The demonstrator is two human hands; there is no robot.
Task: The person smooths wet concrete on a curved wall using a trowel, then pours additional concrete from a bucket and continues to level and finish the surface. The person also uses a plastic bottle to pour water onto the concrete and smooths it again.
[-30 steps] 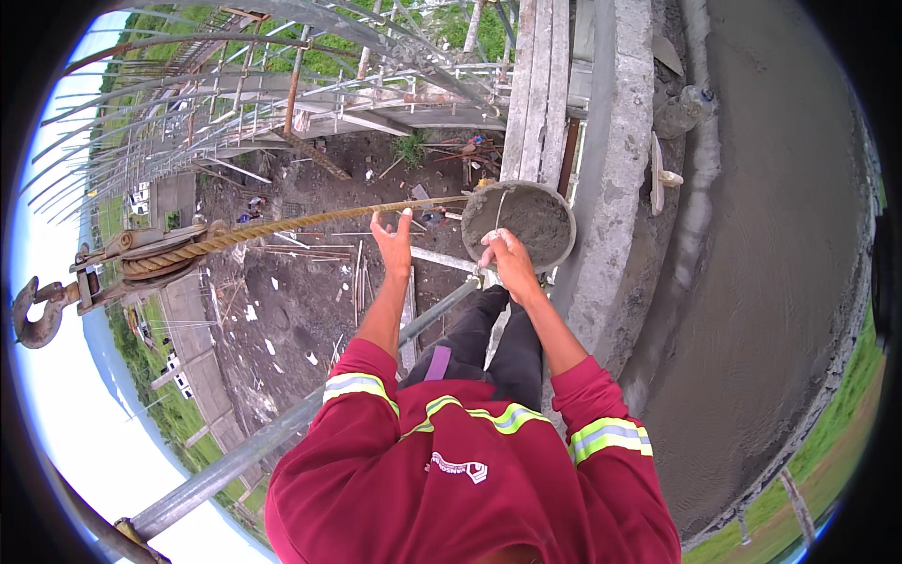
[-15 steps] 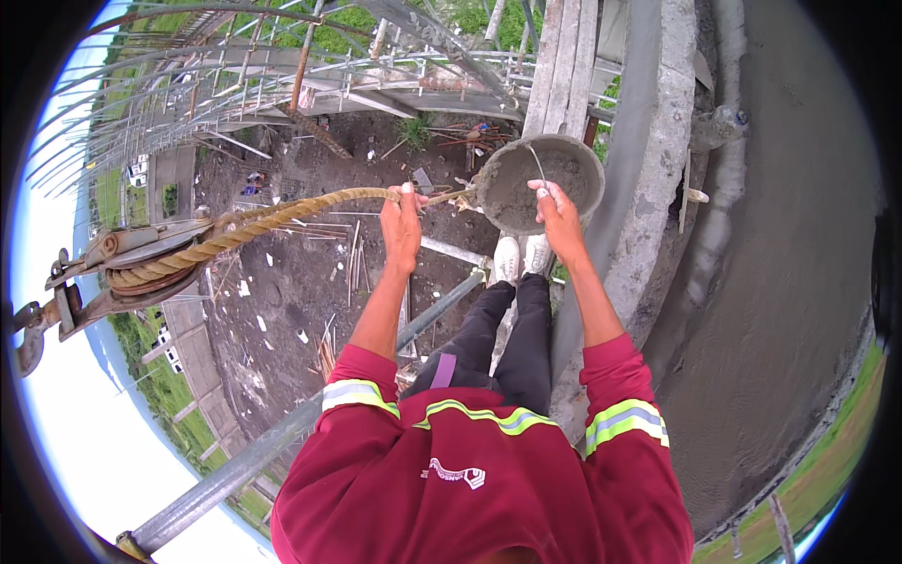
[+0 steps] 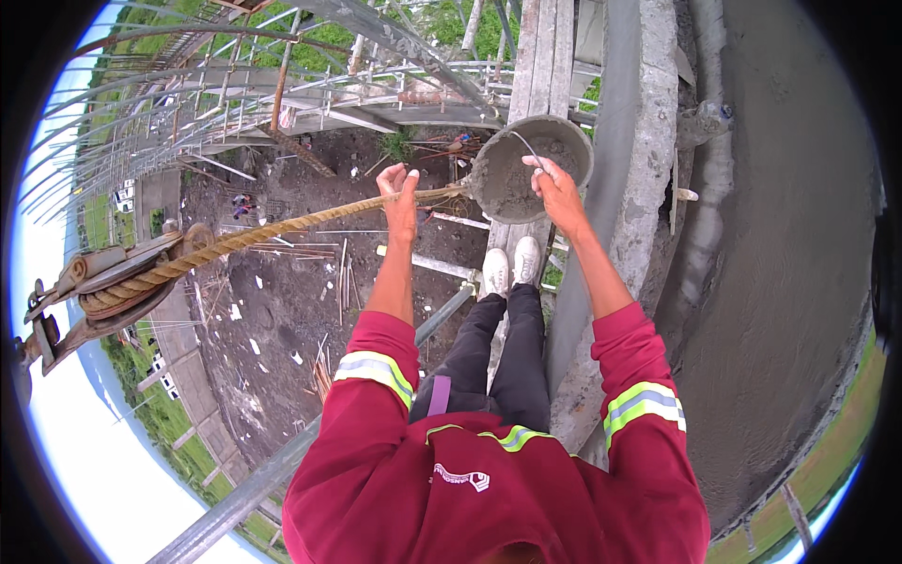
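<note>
In my right hand (image 3: 558,195) is the thin wire handle (image 3: 526,145) of a round grey bucket (image 3: 581,155), my fingers closed around it. Wet grey concrete (image 3: 512,193) lies inside the bucket, which tilts toward me above a plank. A thick tan rope (image 3: 291,226) runs from the bucket's left side to a rusty metal pulley block (image 3: 122,282) at the left. My left hand (image 3: 402,202) is at this rope, its fingers raised above it and parted from the thumb. The rope crosses at the palm, and part of it is hidden there.
My shoes (image 3: 510,268) stand on narrow planks (image 3: 543,66) high above the dirt ground (image 3: 272,320). A rough concrete wall edge (image 3: 648,160) and wet concrete surface (image 3: 770,235) lie to the right. Steel rods (image 3: 122,150) and a scaffold pipe (image 3: 244,479) are on the left.
The rope has gone from a sagging arch to a straight line. My left hand's fingers have loosened and lifted from around it. The bucket and right hand sit slightly farther left and higher in view.
</note>
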